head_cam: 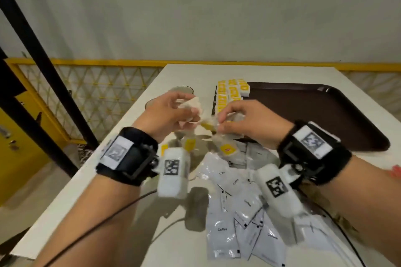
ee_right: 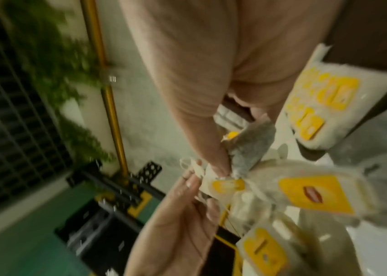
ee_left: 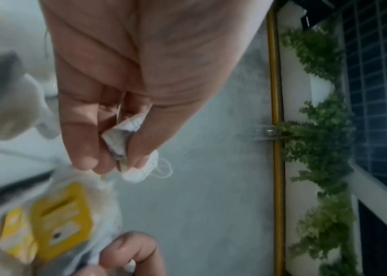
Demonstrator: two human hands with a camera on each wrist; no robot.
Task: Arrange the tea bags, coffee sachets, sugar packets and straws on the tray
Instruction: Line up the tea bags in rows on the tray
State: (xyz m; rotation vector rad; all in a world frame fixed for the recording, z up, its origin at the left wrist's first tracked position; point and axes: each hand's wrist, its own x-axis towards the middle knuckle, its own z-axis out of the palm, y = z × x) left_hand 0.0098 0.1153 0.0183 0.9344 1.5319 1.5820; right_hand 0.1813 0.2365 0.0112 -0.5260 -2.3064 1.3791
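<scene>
We have both hands up over the table [head_cam: 121, 165], the left hand [head_cam: 171, 112] with its grip pinching a white tea bag [head_cam: 191, 104] and the right hand [head_cam: 245, 121] pinching the paper and string of a tangled cluster of yellow-tagged tea bags [head_cam: 225, 149] dangling below. It looks as if we are teasing the strings apart, so we pull gently and sideways, not snapping a string. A row of tea bags [head_cam: 230, 95] already lies at the brown tray's [head_cam: 325, 119] left edge, with coffee sachets [head_cam: 225, 230] waiting on the table nearer us.
</scene>
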